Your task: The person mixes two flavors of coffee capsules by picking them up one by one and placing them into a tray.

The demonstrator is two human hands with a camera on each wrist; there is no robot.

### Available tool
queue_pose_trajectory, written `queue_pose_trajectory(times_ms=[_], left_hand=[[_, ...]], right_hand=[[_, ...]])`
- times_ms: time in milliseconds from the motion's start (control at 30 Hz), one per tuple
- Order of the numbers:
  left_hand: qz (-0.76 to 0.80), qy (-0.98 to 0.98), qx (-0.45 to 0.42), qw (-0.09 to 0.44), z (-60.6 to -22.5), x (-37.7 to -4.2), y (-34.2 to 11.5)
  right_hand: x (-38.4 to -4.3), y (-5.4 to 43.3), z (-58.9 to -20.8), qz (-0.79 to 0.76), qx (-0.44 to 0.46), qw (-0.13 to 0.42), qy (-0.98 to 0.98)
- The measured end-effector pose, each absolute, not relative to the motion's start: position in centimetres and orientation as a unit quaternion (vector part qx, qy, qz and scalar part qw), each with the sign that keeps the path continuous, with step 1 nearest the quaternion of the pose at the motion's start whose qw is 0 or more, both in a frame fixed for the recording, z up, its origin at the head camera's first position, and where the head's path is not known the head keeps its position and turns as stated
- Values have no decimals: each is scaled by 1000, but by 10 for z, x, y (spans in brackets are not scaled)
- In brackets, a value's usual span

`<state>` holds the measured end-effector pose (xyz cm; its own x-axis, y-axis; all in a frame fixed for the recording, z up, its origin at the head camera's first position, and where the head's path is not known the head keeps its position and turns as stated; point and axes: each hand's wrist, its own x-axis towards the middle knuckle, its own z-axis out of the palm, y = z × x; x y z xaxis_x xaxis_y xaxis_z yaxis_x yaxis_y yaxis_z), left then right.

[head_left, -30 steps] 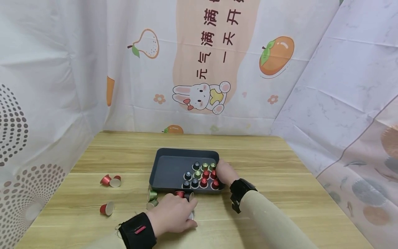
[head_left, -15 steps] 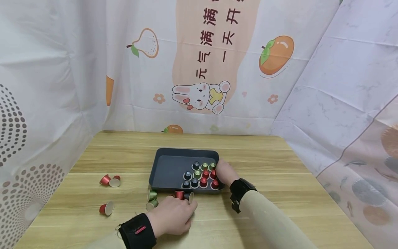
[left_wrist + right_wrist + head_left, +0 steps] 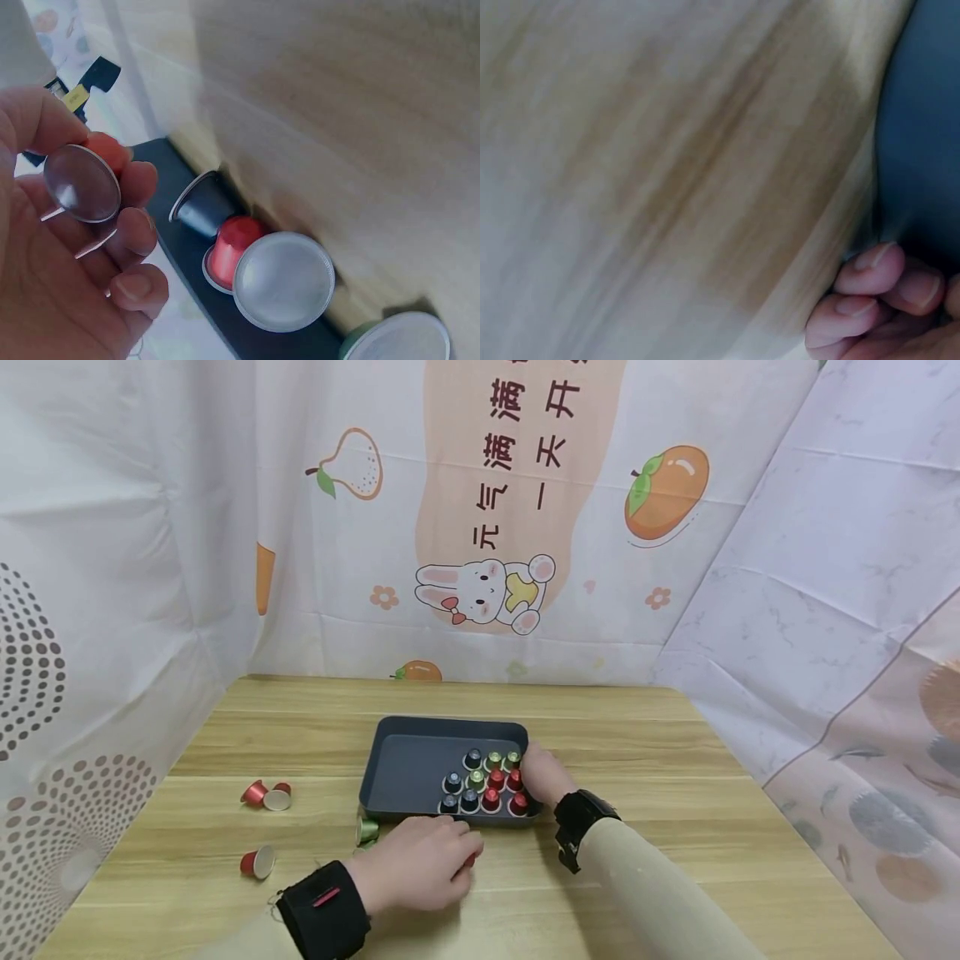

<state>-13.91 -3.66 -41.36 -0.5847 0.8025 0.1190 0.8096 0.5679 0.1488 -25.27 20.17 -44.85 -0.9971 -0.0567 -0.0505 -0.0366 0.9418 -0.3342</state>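
My left hand pinches a red coffee capsule between thumb and fingers, its silver foil lid facing the left wrist camera. The hand is low over the table, just before the dark tray. Lying beside it in the left wrist view are a black capsule, a red capsule, a lid-up capsule and a green capsule. At the tray's right side, my right hand grips the wall with curled fingers. Its thumb is hidden.
Rows of red, green and dark capsules stand upright in the tray's right part. Several red capsules lie on the left of the wooden table. A green capsule lies by the tray's front left corner.
My left hand has closed its spread fingers around the red capsule and shifted slightly toward the tray, covering the capsules near the tray's front wall. My right hand and the tray have stayed put.
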Motion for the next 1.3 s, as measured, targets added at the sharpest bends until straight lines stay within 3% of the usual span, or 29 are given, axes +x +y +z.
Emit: queue_pose_trajectory(times_ms=[467, 1300], left_hand=[[-147, -902, -403, 50, -397, -153, -42], [-212, -911, -332, 120, -401, -193, -69]], right_hand=[[-254, 204, -453, -159, -45, 16, 986], [-254, 204, -456, -123, -68, -2, 990]])
